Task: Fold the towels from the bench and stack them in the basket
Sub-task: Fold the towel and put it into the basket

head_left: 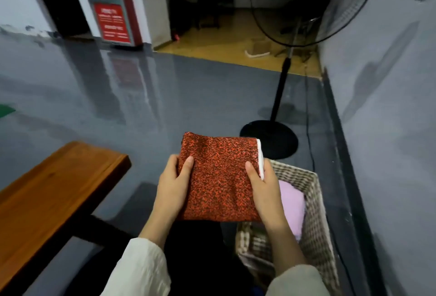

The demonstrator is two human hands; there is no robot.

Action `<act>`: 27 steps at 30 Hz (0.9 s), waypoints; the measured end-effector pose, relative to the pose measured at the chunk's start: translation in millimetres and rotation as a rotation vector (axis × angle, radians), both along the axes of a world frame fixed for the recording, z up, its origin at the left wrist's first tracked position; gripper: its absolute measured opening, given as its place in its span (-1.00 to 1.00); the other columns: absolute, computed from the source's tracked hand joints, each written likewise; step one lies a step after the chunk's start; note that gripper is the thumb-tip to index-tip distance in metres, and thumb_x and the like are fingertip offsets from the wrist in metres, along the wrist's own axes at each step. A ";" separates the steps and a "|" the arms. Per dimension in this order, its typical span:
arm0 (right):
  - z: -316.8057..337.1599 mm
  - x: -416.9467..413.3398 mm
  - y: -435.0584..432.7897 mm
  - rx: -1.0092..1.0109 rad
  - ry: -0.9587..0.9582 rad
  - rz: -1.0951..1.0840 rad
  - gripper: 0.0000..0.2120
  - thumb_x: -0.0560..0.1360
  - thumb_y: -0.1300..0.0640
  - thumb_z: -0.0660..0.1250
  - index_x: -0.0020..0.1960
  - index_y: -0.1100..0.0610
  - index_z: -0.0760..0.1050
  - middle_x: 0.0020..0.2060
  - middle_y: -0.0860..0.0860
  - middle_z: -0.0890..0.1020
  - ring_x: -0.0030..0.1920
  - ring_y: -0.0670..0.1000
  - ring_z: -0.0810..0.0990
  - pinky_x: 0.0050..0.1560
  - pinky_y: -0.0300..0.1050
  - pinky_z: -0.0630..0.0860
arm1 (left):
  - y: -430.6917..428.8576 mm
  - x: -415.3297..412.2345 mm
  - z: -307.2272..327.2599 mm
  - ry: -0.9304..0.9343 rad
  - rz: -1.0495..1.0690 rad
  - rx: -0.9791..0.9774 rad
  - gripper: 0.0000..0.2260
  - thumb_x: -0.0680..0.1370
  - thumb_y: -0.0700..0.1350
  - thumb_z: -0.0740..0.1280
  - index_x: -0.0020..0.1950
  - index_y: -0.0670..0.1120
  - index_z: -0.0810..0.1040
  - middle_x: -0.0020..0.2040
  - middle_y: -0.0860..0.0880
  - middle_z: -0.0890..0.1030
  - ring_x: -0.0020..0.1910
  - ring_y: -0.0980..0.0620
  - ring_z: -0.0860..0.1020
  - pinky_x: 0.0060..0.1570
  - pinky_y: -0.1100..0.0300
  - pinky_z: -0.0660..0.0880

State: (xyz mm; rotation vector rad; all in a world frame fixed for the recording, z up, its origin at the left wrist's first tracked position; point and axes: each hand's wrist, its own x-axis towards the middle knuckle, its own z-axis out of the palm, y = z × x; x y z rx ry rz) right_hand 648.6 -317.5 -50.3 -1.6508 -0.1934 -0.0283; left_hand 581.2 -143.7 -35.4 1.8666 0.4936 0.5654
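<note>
A folded red-and-black speckled towel (219, 175) with a white underside edge is held flat in the air between both hands. My left hand (173, 189) grips its left edge, thumb on top. My right hand (262, 191) grips its right edge, thumb on top, fingers under the white layer. The towel hovers just left of a woven checked basket (316, 220) on the floor at the lower right. Inside the basket lies a folded pink towel (291, 206), partly hidden by my right arm. The wooden bench (54, 191) stands at the lower left, its visible top bare.
A black pedestal fan (278, 97) stands behind the basket, its round base (269, 138) close to the towel's far edge and its cable running along the grey wall (389, 83) on the right. Glossy grey floor (118, 97) stretches ahead; a red-and-white cabinet (113, 12) stands far back.
</note>
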 end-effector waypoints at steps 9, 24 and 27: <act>-27.0 15.6 -94.0 -0.099 0.067 -0.279 -0.84 0.56 -0.06 0.28 0.10 -0.07 0.51 -0.06 -0.12 0.64 0.00 -0.10 0.60 0.16 0.02 0.52 | -76.2 54.6 -20.6 0.054 -0.274 0.077 -0.82 0.57 0.05 0.28 -0.14 -0.03 0.48 -0.26 0.01 0.58 -0.29 0.22 0.50 -0.22 0.30 0.39; -94.5 63.3 -167.0 -0.151 0.249 -0.404 -0.65 0.56 -0.10 0.24 0.24 0.08 0.45 -0.09 -0.11 0.59 -0.05 -0.12 0.55 0.01 -0.07 0.47 | -146.3 139.0 -94.1 0.295 -0.437 0.137 -0.80 0.59 -0.03 0.28 0.16 -0.06 0.51 -0.01 -0.01 0.61 -0.04 0.02 0.55 -0.07 0.17 0.39; -110.2 79.0 -171.5 -0.176 0.287 -0.396 -0.62 0.56 -0.10 0.24 0.29 0.09 0.41 -0.09 -0.10 0.58 -0.07 -0.13 0.55 0.00 -0.07 0.49 | -150.6 154.8 -109.4 0.340 -0.416 0.154 -0.81 0.58 -0.01 0.28 0.13 -0.07 0.50 -0.03 -0.04 0.62 -0.05 -0.03 0.57 -0.03 0.09 0.46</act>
